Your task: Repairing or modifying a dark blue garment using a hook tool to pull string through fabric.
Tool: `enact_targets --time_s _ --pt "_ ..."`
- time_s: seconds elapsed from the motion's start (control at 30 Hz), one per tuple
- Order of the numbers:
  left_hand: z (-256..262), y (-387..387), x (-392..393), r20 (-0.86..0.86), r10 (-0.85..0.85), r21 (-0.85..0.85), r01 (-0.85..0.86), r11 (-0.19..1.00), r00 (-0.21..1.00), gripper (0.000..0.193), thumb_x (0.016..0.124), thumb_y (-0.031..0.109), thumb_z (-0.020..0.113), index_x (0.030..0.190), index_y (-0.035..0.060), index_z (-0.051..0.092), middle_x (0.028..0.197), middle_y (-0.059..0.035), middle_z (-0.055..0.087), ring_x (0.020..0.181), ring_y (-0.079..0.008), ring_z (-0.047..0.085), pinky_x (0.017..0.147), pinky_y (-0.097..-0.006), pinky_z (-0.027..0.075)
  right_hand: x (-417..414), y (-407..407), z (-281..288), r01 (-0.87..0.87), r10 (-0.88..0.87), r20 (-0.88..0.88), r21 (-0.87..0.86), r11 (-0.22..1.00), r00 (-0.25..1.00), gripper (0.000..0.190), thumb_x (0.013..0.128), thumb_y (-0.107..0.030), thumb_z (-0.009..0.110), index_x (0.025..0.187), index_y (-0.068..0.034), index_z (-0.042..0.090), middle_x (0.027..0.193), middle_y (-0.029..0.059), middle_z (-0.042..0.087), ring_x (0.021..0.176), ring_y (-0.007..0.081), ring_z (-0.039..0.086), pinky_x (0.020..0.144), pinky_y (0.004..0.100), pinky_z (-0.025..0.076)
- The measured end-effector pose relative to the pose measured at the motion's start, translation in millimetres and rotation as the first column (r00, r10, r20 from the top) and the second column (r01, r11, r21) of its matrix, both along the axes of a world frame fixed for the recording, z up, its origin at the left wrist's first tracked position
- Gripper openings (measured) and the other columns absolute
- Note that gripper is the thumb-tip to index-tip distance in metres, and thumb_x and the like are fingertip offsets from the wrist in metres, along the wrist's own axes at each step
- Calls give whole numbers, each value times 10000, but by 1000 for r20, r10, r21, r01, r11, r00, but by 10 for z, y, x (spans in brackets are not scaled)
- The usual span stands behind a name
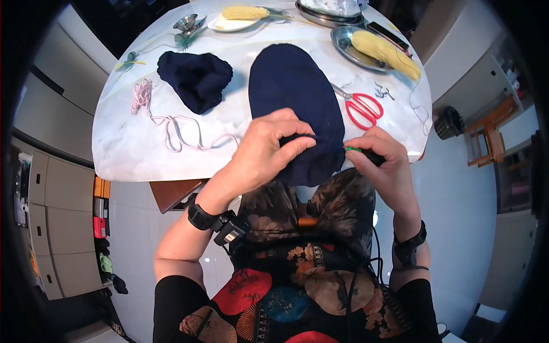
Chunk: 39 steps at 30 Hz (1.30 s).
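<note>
A long oval piece of dark navy fabric (291, 81) lies on the table and hangs over its near edge. My left hand (276, 143) pinches a fold of it between thumb and fingers. At the fabric's right edge, my right hand (381, 165) grips a small tool with a black handle and a green collar (354, 149); its tip is too small to make out. Red-handled scissors (364, 110) rest just beyond my right hand, their blades partly under the fabric. A second, gathered navy fabric piece (195, 79) lies to the left, near a pink-and-white cord (171, 120).
Around the white table (120, 158) are a metal plate (341, 45) with a yellow yarn bundle (386, 53), a white dish (231, 25) with another bundle, small metal cups (186, 23), stacked metal trays (330, 17) and a dark phone-like object (388, 35). Thin thread trails at the right.
</note>
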State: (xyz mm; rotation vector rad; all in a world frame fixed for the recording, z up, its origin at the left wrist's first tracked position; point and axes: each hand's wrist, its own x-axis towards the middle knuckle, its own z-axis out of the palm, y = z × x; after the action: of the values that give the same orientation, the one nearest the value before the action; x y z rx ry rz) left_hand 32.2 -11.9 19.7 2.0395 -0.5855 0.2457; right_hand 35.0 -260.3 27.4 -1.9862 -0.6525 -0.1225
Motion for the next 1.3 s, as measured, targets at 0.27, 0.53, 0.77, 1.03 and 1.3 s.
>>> enact_targets --time_s 0.27,0.53,0.77,1.03,1.3 --pt "43 -1 -74 -106 14 -58 -20 998 994 192 860 104 754 995 -25 711 897 -78 659 834 -172 616 751 -289 491 -10 -3 -12 -23 23 33 2 1000 999 145 823 -34 738 963 -2 719 788 67 607 698 142 575 632 266 440" --pt "54 28 -52 -215 -43 -59 31 998 976 173 874 100 744 990 -24 714 903 -68 670 824 -147 612 753 -277 486 31 -86 46 -65 67 49 -42 997 997 166 813 -20 746 977 -10 727 799 58 615 697 141 581 629 267 452" --pt "68 5 -11 -179 -53 -54 44 998 982 160 869 100 750 972 -18 720 885 -67 678 816 -144 619 746 -272 487 35 -154 122 -53 54 14 -58 997 998 160 796 1 740 955 -15 739 814 48 617 735 116 575 643 246 434" --pt "31 12 -67 -211 -40 -54 29 998 977 165 856 93 757 972 -19 720 880 -72 681 816 -152 629 754 -278 494 -5 -271 82 -40 41 6 -92 995 999 151 801 3 741 951 -8 731 785 55 597 719 142 565 640 262 439" --pt "-31 13 -28 -217 -42 -86 24 996 975 181 850 109 769 964 -22 720 900 -67 689 842 -146 634 784 -269 495 22 -200 14 -27 24 -51 -53 998 998 159 803 21 739 959 -9 734 800 34 592 714 111 553 633 238 424"
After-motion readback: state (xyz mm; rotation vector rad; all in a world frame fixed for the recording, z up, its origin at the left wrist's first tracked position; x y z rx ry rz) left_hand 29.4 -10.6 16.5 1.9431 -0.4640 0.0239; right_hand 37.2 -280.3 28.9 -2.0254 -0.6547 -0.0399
